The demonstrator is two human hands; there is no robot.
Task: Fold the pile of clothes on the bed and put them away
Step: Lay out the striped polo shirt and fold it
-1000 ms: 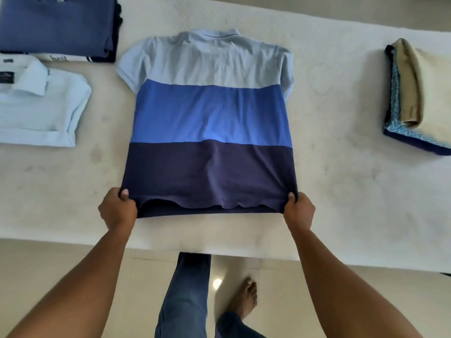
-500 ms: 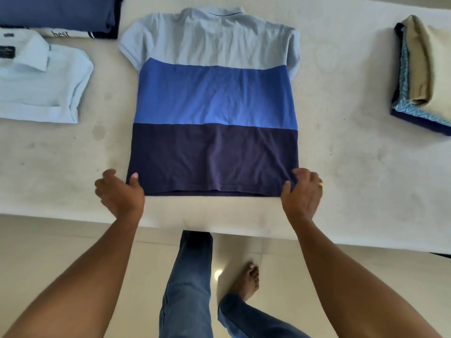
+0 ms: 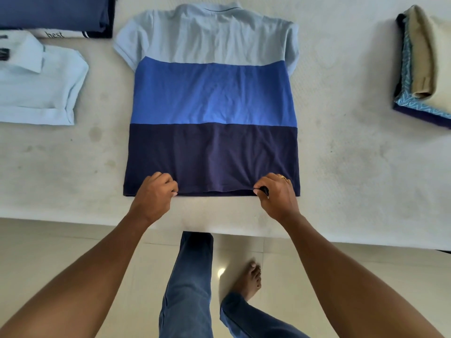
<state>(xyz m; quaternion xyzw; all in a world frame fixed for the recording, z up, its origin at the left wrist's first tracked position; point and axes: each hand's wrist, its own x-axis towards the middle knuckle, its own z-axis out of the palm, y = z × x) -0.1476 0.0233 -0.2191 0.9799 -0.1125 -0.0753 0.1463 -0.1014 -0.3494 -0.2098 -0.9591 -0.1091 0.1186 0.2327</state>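
Note:
A striped polo shirt (image 3: 212, 93) lies flat, back up, on the white bed (image 3: 353, 172), with pale blue, mid blue and navy bands and its collar at the far side. My left hand (image 3: 156, 191) pinches the navy hem a little in from the left corner. My right hand (image 3: 275, 191), with a ring on it, pinches the hem a little in from the right corner and lifts a small fold of cloth there.
A folded pale blue shirt (image 3: 36, 86) lies at the left, with a folded stack of navy clothes (image 3: 56, 13) behind it. A folded stack of beige and patterned clothes (image 3: 427, 64) sits at the right. The bed's near edge (image 3: 219, 223) meets a tiled floor.
Both hands have moved inward along the hem from the shirt's outer corners. They were flat beside the corners half a second ago and now pinch the hem.

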